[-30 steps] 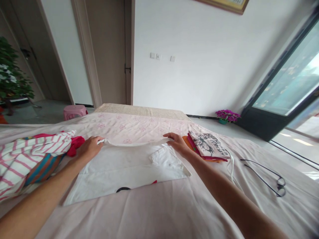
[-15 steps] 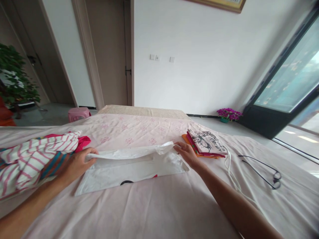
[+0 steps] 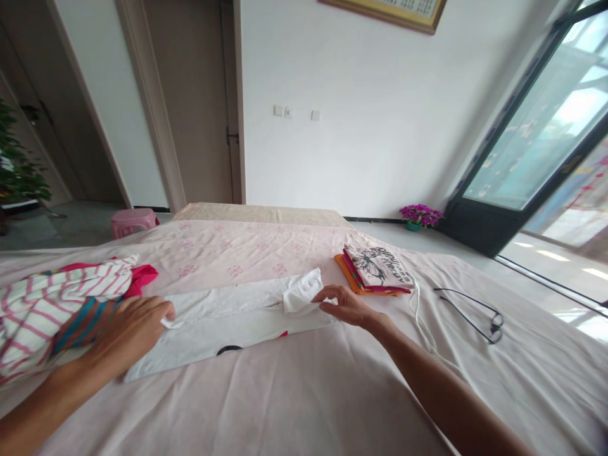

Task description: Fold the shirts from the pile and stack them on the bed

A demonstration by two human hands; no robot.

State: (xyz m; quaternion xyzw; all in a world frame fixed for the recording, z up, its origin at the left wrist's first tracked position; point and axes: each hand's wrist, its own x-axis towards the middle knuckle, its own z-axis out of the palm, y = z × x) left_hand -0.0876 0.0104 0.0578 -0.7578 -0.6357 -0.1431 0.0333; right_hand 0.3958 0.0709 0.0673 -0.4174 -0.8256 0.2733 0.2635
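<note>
A white shirt [image 3: 223, 316] lies folded in a long flat strip on the bed sheet, with bits of a black and a red print at its near edge. My left hand [image 3: 142, 323] pinches the shirt's left end. At the right end, a bunched white flap rises, and my right hand [image 3: 344, 304] grips the cloth beside it between thumb and fingers. Just beyond my right hand sits a stack of folded clothes [image 3: 375, 269], the top one pale with a black butterfly print. Close to my left hand is a loose heap with a pink-and-white striped garment [image 3: 61, 304].
Eyeglasses [image 3: 494, 326] and a white cord [image 3: 418, 316] lie on the pale pink sheet [image 3: 294, 405] to the right. Past the bed are a pink stool [image 3: 135, 221], purple flowers [image 3: 420, 215] in a pot, a plant [image 3: 21, 158] and a glass door [image 3: 522, 133].
The raised far edge of the white shirt has come down flat onto the rest of it. Both hands have lowered with it, and the view has turned slightly to the right.
</note>
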